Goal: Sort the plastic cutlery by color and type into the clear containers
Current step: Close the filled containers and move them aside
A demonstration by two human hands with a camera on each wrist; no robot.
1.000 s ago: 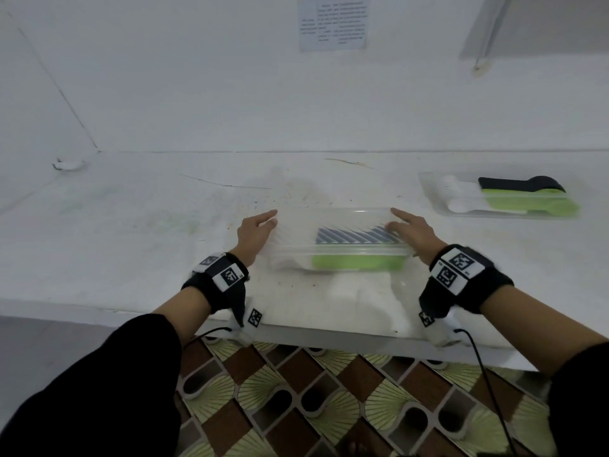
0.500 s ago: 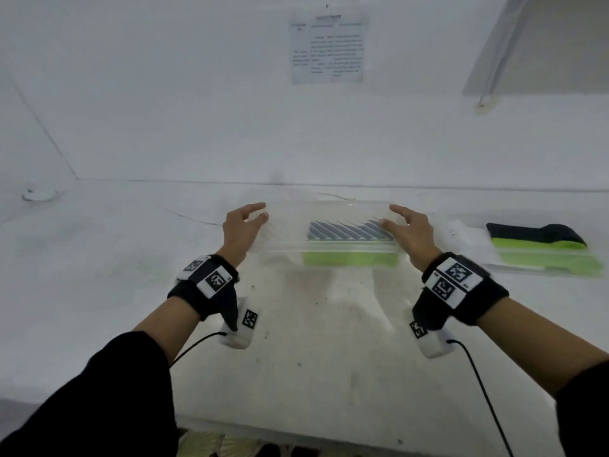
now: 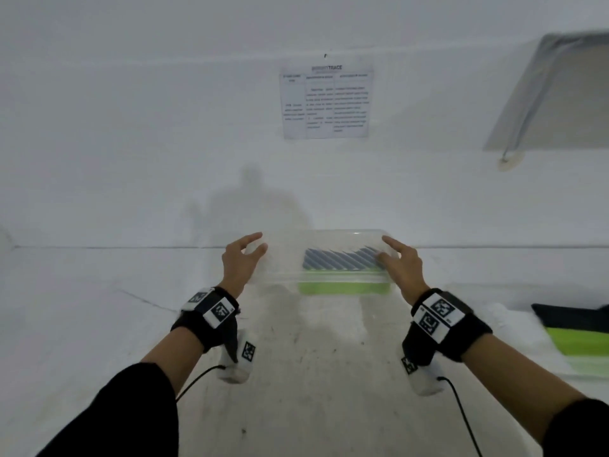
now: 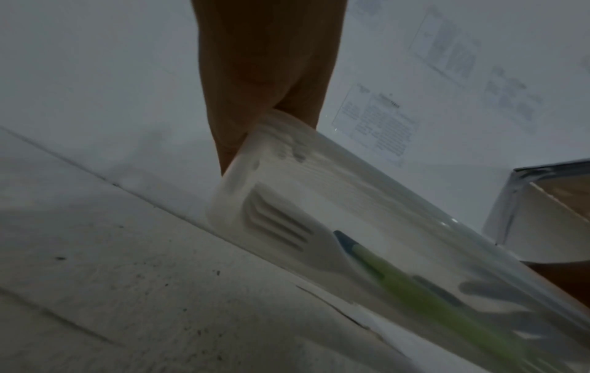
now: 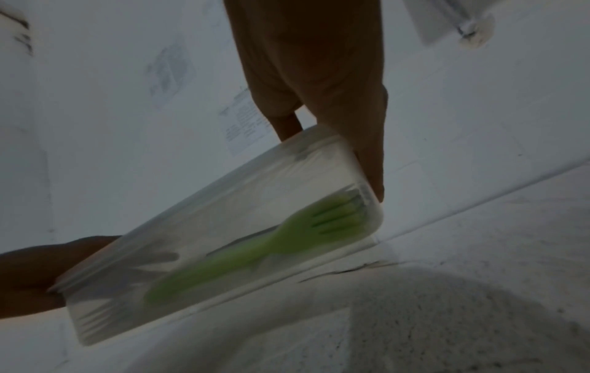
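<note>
1. Your left hand point(image 3: 242, 260) and right hand point(image 3: 400, 265) each clasp one short end of the clear container point(image 3: 329, 245), fingers curled round its walls. It hangs in the air between them, over the far middle of the desk point(image 3: 99, 308), close to the back wall.

2. Inside it lie sorted forks: green forks point(image 3: 342, 286) along the near side, dark ones point(image 3: 339, 260) behind them, white ones at the left end.

3. The likely risk is tilt. Both wrist views show the container slanted in frame, though that may be the cameras' own angle. If one end drops, the forks could slide together and mix the colours.

4. Your grip sits only on the end walls. Thin clear plastic may flex, and a squeeze could bow the container or let it slip.

5. A second container point(image 3: 580, 338) with black and green cutlery rests at the right edge of the desk. Setting down carelessly could knock it.

6. Only the left wrist view shows a white fork point(image 4: 280, 232) against the end wall by your fingers point(image 4: 255, 96).

7. The right wrist view alone shows a green fork point(image 5: 271, 247), tines toward your right hand.

8. Only the head view shows the second container.
</note>
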